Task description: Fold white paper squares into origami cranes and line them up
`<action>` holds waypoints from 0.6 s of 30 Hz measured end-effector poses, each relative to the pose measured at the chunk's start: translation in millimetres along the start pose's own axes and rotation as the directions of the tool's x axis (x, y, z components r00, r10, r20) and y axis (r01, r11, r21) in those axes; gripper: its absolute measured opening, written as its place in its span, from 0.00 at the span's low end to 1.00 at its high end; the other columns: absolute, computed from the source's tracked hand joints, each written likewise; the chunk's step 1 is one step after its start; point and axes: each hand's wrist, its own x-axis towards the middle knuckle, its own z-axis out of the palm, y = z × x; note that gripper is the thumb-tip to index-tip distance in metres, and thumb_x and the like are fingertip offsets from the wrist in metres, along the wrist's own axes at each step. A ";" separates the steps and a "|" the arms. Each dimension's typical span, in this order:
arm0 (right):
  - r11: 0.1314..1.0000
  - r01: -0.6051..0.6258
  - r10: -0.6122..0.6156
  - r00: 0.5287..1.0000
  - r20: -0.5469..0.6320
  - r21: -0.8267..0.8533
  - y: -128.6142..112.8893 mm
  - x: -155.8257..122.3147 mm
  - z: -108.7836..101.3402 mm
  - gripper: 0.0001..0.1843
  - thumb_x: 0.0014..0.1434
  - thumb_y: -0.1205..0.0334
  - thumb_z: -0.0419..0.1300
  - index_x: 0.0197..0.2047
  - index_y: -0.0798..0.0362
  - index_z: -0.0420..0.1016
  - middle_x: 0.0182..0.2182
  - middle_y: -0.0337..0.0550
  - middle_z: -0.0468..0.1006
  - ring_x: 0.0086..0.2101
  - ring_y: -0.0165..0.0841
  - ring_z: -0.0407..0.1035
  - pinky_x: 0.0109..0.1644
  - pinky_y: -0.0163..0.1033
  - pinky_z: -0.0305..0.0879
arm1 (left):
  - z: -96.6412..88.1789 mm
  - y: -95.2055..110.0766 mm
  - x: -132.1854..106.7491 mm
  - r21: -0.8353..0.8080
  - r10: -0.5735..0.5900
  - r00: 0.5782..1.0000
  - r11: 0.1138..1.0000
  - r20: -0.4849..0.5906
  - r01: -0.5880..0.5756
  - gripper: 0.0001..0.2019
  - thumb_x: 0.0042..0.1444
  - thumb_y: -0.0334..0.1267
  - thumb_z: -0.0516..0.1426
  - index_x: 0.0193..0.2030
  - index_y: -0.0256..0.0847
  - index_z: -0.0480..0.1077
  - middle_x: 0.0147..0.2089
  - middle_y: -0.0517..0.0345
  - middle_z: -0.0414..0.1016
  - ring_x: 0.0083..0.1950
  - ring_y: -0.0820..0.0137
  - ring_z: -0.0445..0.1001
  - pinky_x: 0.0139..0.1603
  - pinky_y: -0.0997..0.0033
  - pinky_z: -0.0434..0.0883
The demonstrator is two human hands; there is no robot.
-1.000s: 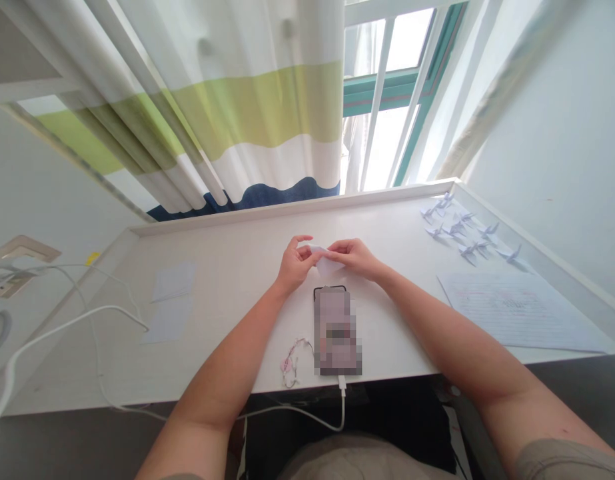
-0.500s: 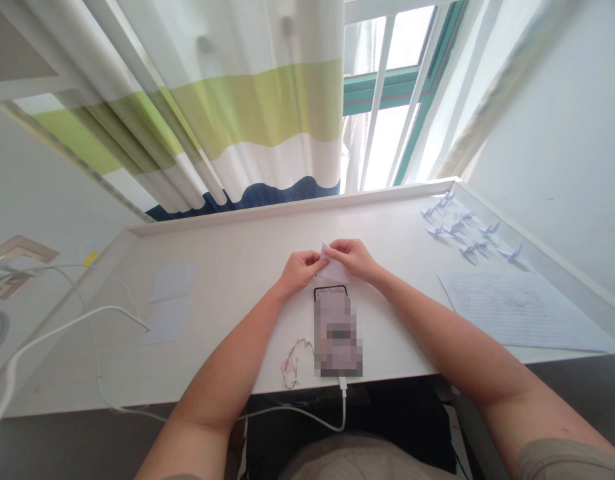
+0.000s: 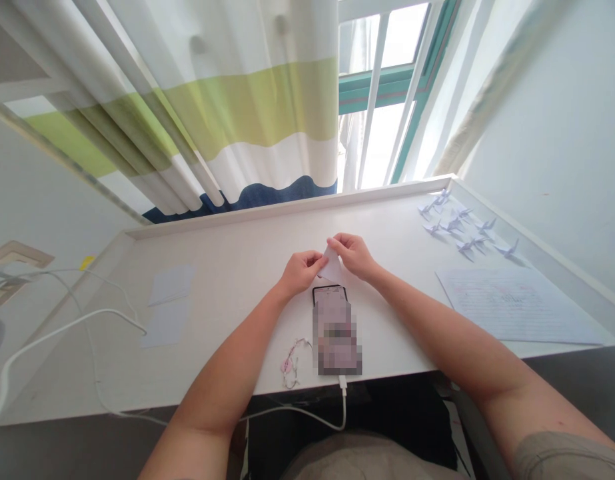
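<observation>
A small folded piece of white paper [image 3: 330,268] is held between both hands, just beyond the phone. My left hand [image 3: 303,270] pinches its left side with thumb and fingers. My right hand [image 3: 354,255] is closed on its upper corner, thumb and fingertips together at the top. Right below the paper lies the phone [image 3: 334,333], face up, its screen blurred out and a white cable [image 3: 343,385] plugged into its lower end. A thin charm strap with a pink piece [image 3: 287,365] rests at the phone's left.
Several folded paper cranes [image 3: 454,223] stand at the desk's back right. A stack of lined, written sheets [image 3: 517,307] lies at the right edge. Blank paper pieces [image 3: 167,303] and a loose white cable [image 3: 77,319] are on the left. A raised rim [image 3: 237,212] borders the desk's back.
My right hand has shifted slightly up along the paper to its top corner, showing more of the sheet. The left hand keeps its pinch. The view has moved a little.
</observation>
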 end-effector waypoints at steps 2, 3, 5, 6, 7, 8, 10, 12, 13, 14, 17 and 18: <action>0.996 0.043 -0.044 0.999 -0.016 -0.072 0.3 0.2 0.9 0.31 0.61 0.29 0.65 0.27 0.49 0.71 0.25 0.38 0.72 0.29 0.33 0.64 0.34 0.40 0.61 | 0.9 0.5 0.3 -0.006 -0.018 1.000 1.000 0.002 0.018 0.20 0.57 0.57 0.70 0.32 0.40 0.80 0.27 0.56 0.79 0.27 0.70 0.73 0.30 0.69 0.70; 0.993 0.067 -0.070 0.997 -0.032 -0.094 0.0 0.5 1.2 0.31 0.62 0.28 0.63 0.28 0.49 0.71 0.25 0.38 0.72 0.29 0.33 0.65 0.34 0.41 0.62 | 1.3 0.3 0.8 -0.007 -0.025 1.000 1.000 -0.002 0.025 0.21 0.57 0.57 0.70 0.32 0.39 0.80 0.26 0.57 0.78 0.26 0.70 0.73 0.29 0.69 0.70; 0.991 0.089 -0.097 0.993 -0.073 -0.103 -1.2 2.3 1.0 0.31 0.64 0.27 0.61 0.29 0.48 0.70 0.26 0.39 0.72 0.30 0.34 0.67 0.36 0.41 0.65 | 1.9 -0.5 2.2 -0.008 -0.029 0.999 1.000 -0.023 0.029 0.21 0.56 0.58 0.70 0.31 0.39 0.79 0.25 0.57 0.78 0.25 0.71 0.72 0.28 0.70 0.68; 0.992 0.085 -0.094 0.990 -0.102 -0.090 -2.0 3.8 0.0 0.32 0.64 0.27 0.60 0.29 0.48 0.70 0.26 0.39 0.73 0.30 0.34 0.68 0.36 0.41 0.67 | 2.1 -1.0 2.7 -0.006 -0.028 0.999 1.000 -0.036 0.028 0.21 0.56 0.58 0.70 0.30 0.39 0.79 0.25 0.57 0.77 0.25 0.71 0.72 0.28 0.70 0.67; 0.995 0.074 -0.082 0.987 -0.141 -0.059 -2.8 5.5 -1.7 0.32 0.65 0.27 0.59 0.29 0.48 0.70 0.27 0.39 0.74 0.29 0.34 0.69 0.37 0.41 0.69 | 2.1 -1.5 3.1 -0.006 -0.027 0.998 1.000 -0.050 0.027 0.21 0.56 0.57 0.71 0.30 0.39 0.79 0.24 0.57 0.77 0.25 0.71 0.72 0.27 0.70 0.67; 0.999 0.052 -0.054 0.984 -0.172 -0.014 -3.4 7.3 -3.9 0.33 0.66 0.26 0.58 0.30 0.48 0.71 0.28 0.40 0.75 0.28 0.33 0.70 0.36 0.41 0.71 | 1.9 -1.8 3.3 -0.007 -0.027 0.998 1.000 -0.063 0.027 0.21 0.56 0.57 0.71 0.30 0.39 0.79 0.24 0.57 0.77 0.24 0.71 0.72 0.27 0.70 0.67; 0.999 0.036 -0.027 0.979 -0.200 0.039 -3.8 9.8 -8.8 0.35 0.64 0.23 0.58 0.33 0.49 0.75 0.28 0.41 0.77 0.26 0.33 0.72 0.35 0.42 0.73 | 0.7 -2.1 3.6 -0.015 -0.028 0.995 1.000 -0.095 0.027 0.21 0.55 0.57 0.71 0.30 0.40 0.79 0.24 0.57 0.77 0.24 0.71 0.71 0.27 0.70 0.66; 0.996 -0.009 0.019 0.992 -0.122 0.087 -3.1 9.6 -12.0 0.38 0.61 0.19 0.58 0.32 0.50 0.77 0.26 0.43 0.77 0.26 0.34 0.73 0.35 0.42 0.74 | -1.2 -2.4 4.2 -0.045 -0.030 0.990 0.999 -0.134 0.024 0.22 0.55 0.58 0.71 0.30 0.39 0.80 0.24 0.57 0.77 0.24 0.71 0.71 0.28 0.69 0.67; 0.995 -0.038 0.042 0.998 -0.042 0.093 -2.6 8.3 -12.4 0.40 0.60 0.18 0.58 0.31 0.50 0.78 0.26 0.43 0.78 0.26 0.34 0.73 0.35 0.42 0.73 | -2.2 -2.8 4.9 -0.065 -0.030 0.987 0.998 -0.158 0.019 0.22 0.55 0.59 0.71 0.30 0.39 0.80 0.24 0.57 0.77 0.25 0.71 0.71 0.28 0.69 0.68; 0.995 -0.057 0.053 0.998 0.040 0.080 -2.1 6.3 -12.0 0.40 0.59 0.18 0.58 0.30 0.51 0.79 0.25 0.44 0.79 0.27 0.34 0.74 0.34 0.42 0.73 | -3.2 -3.3 5.7 -0.090 -0.027 0.982 0.996 -0.188 0.011 0.22 0.55 0.59 0.71 0.31 0.39 0.80 0.25 0.57 0.77 0.25 0.71 0.72 0.29 0.69 0.69; 0.999 -0.049 0.048 0.982 0.184 0.001 -1.8 -0.5 -7.7 0.38 0.56 0.20 0.64 0.29 0.51 0.79 0.25 0.42 0.80 0.28 0.34 0.74 0.35 0.41 0.73 | -5.2 -6.2 8.6 -0.157 -0.021 0.949 0.987 -0.315 -0.030 0.24 0.53 0.61 0.72 0.33 0.40 0.80 0.28 0.57 0.79 0.27 0.71 0.73 0.31 0.68 0.71; 0.999 -0.037 0.040 0.981 0.188 -0.021 -2.1 -2.1 -6.2 0.36 0.56 0.21 0.66 0.29 0.51 0.79 0.24 0.41 0.79 0.27 0.34 0.74 0.35 0.41 0.73 | -5.5 -7.4 9.4 -0.170 -0.024 0.934 0.985 -0.356 -0.040 0.24 0.52 0.62 0.72 0.33 0.40 0.80 0.29 0.57 0.80 0.28 0.70 0.73 0.32 0.69 0.71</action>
